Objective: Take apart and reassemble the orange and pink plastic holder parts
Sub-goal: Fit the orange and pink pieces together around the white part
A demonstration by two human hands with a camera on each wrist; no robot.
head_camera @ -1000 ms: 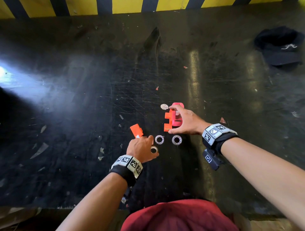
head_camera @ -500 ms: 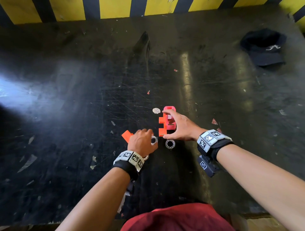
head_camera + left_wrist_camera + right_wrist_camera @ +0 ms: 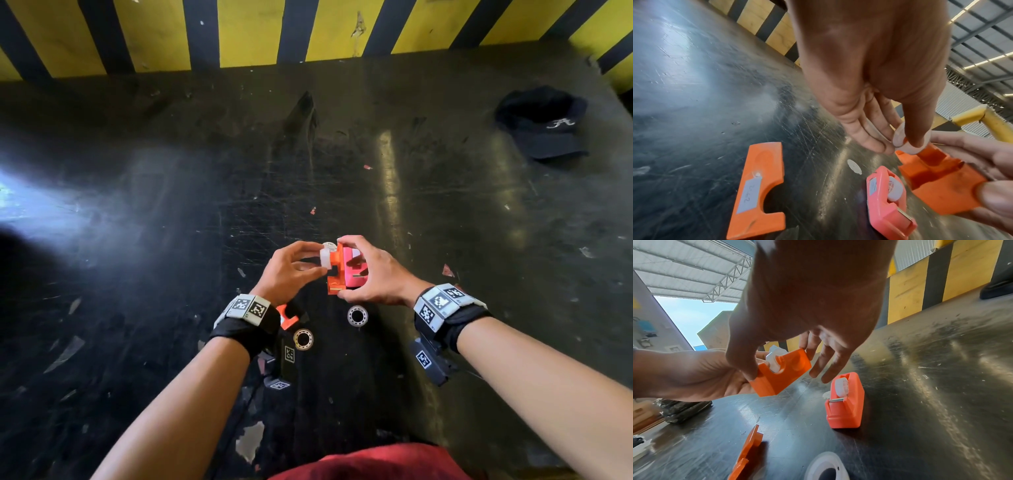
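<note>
My right hand holds an orange holder half above the table, thumb at its near end and forefinger at its far end. My left hand pinches a white spool against that half's left side. In the right wrist view the white spool sits in the notch of the orange half. The pink holder stands on the table just beyond, with its own white spool inside and no hand on it. A second orange half lies flat on the table under my left wrist.
Two white rings lie on the dark scratched table near my wrists. A small white disc lies beside the pink holder. A black cap sits at the far right. A yellow and black striped wall bounds the back.
My right hand lifted the orange half off the table, away from the pink holder. My left hand picked up a white spool near the rings and brought it up to that half.
</note>
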